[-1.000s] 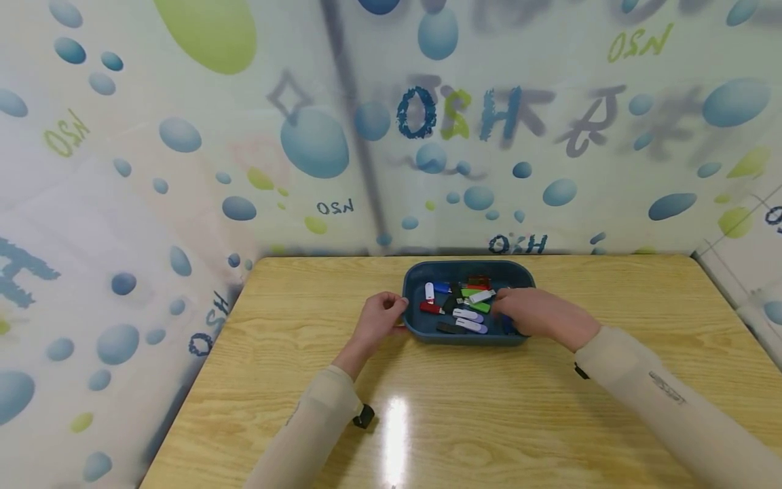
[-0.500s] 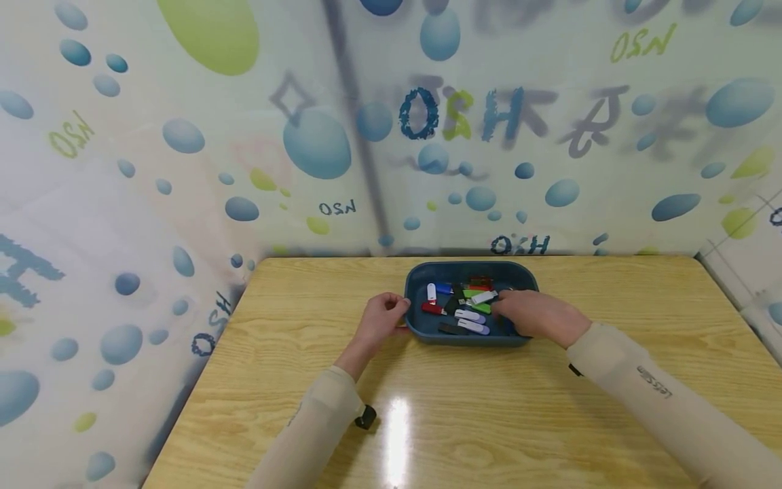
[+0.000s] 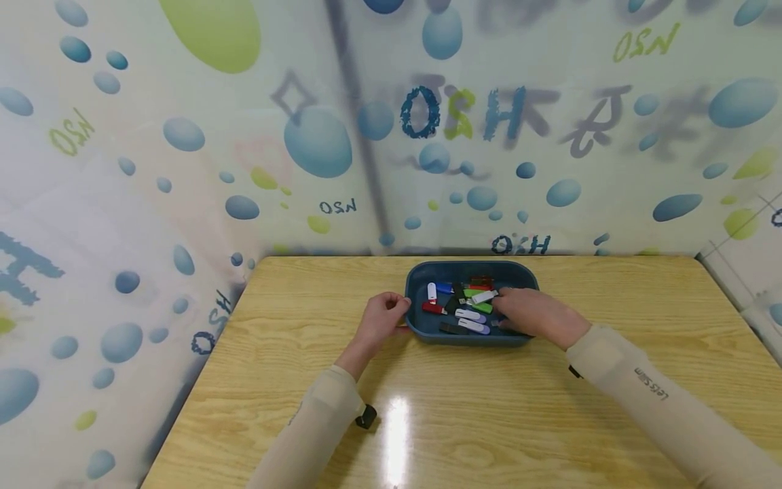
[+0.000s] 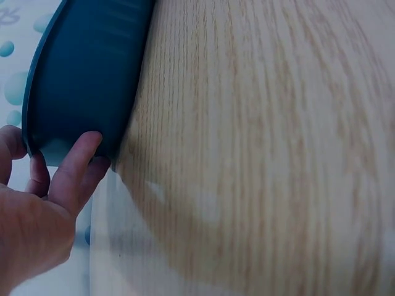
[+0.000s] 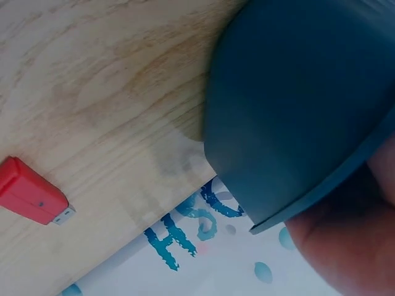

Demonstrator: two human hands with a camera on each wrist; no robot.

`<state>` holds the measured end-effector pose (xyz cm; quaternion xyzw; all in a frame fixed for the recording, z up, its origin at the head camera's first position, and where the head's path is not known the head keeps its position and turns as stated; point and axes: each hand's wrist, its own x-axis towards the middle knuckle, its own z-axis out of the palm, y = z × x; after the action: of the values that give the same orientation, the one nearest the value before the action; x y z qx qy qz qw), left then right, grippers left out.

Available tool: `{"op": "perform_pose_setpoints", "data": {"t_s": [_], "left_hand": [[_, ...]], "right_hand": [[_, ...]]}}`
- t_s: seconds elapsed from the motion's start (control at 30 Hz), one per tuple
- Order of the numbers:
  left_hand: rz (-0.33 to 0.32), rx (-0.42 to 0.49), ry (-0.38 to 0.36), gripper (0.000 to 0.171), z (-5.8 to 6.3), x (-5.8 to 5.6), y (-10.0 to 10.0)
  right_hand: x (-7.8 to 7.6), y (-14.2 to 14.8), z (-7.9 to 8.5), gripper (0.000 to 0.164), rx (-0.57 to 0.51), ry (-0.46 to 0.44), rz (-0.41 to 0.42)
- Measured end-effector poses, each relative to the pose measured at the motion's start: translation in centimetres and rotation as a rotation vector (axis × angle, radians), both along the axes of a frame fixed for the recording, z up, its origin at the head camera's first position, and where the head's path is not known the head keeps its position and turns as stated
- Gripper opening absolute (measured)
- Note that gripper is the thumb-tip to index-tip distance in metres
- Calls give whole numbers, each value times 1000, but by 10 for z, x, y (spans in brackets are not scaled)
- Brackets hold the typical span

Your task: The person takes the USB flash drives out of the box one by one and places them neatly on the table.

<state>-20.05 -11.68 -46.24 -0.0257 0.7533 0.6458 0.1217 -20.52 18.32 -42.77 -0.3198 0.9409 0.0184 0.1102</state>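
Note:
A dark blue plastic tray [image 3: 470, 339] stands near the table's back edge, full of loose USB sticks. My left hand [image 3: 381, 316] pinches the tray's left end at the rim; in the left wrist view its fingertips [image 4: 92, 137] lie against the outer wall. Inside the right end reaches my right hand [image 3: 537, 314], fingers bent downward beside a white USB stick [image 3: 485, 297]. A small greyish tip [image 3: 495, 324] shows by its thumb; I cannot tell whether it is held. The right wrist view catches only part of this hand, over the rim.
A red USB stick [image 5: 34, 192] lies on the table outside the tray, hidden in the head view. In the tray, white-and-lilac [image 3: 473, 327], red [image 3: 434, 308] and black [image 3: 453, 329] USB sticks lie jumbled. A patterned wall [image 3: 366, 224] rises directly behind the table [image 3: 305, 299].
My right hand has shifted slightly inside the tray's right end, and a small greyish tip now shows by its thumb. The left hand keeps its place on the tray.

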Motion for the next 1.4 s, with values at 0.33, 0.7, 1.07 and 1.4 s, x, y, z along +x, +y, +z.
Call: {"op": "perform_pose_setpoints", "data": {"t_s": [0.33, 0.7, 1.07, 1.4], "left_hand": [[9, -4, -3, 24, 0, 1, 1], [13, -23, -8, 24, 1, 1, 2], [12, -30, -7, 26, 0, 0, 1], [11, -28, -10, 25, -1, 0, 1]], "right_hand": [[-1, 1, -3, 23, -43, -29, -2], [-2, 0, 0, 12, -89, -74, -12], [4, 8, 2, 20, -272, 7, -114], [23, 38, 20, 26, -450, 65, -310]]}}
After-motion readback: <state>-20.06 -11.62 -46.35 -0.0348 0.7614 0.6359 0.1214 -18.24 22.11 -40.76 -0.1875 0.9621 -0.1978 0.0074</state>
